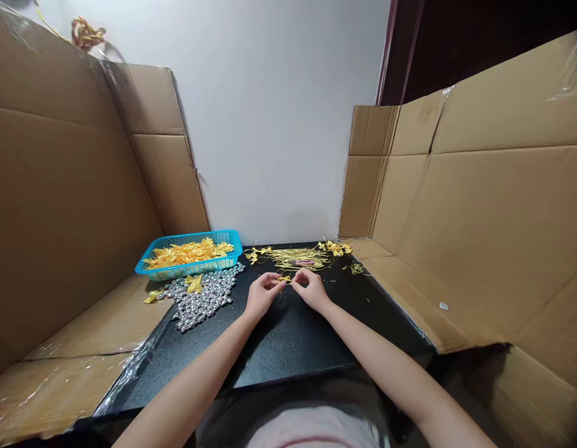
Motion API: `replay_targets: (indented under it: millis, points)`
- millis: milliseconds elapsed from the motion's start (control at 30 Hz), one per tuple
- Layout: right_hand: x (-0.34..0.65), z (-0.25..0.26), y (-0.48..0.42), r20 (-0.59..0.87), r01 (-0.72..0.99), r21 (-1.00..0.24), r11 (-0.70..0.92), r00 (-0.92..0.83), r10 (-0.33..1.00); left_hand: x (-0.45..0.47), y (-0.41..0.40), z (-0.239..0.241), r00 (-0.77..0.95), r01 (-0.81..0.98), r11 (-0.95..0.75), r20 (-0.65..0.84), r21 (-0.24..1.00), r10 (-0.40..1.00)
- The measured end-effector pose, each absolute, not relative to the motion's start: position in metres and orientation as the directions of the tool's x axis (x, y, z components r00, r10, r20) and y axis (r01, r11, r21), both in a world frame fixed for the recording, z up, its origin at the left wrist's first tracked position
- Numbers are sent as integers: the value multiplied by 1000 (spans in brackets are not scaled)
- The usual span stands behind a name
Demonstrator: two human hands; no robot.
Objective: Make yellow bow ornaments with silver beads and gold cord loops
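Over the middle of the black table, my left hand point(262, 294) pinches a small yellow ribbon bow point(285, 279) between thumb and forefinger. My right hand point(312, 290) faces it, thumb and fingertip pressed together at the bow's right end. The fingertips partly cover the bow, and any thin cord on it is too small to tell. Just beyond the hands lies a spread of thin gold strips point(292, 256), with a small pinkish tool point(304, 263) on top.
A blue basket point(143, 266) of yellow ribbon pieces stands at the back left. Silver beads point(201, 302) lie before it. Finished-looking yellow bows point(335, 248) and a tangle of gold cord point(356, 268) sit back right. Cardboard walls point(493, 218) flank the table point(288, 348).
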State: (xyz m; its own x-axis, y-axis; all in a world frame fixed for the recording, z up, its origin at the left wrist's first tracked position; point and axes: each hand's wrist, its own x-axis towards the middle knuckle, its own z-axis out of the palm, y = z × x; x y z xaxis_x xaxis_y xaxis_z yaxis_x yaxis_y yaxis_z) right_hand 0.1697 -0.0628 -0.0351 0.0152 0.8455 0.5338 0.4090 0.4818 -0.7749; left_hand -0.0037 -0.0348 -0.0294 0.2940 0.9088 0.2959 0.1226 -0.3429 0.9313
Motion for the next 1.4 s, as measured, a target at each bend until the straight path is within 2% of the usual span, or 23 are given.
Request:
replay_targets:
  millis: [500, 800, 1133, 1400]
  points:
    - [172, -45, -52, 530, 375, -768, 519, -82, 844, -5, -34, -27, 385, 164, -324, 242, 932, 891]
    - [172, -40, -60, 567, 491, -684, 539, -107, 817, -3, -33, -31, 401, 119, -282, 214, 952, 891]
    - [172, -38, -64, 576, 613, -600, 514, -114, 809, -3, -33, -31, 389, 49, -293, 252, 955, 886]
    - [170, -34, -64, 615, 598, -575, 558, -134, 777, -3, -32, -31, 381, 30, -309, 275, 951, 883]
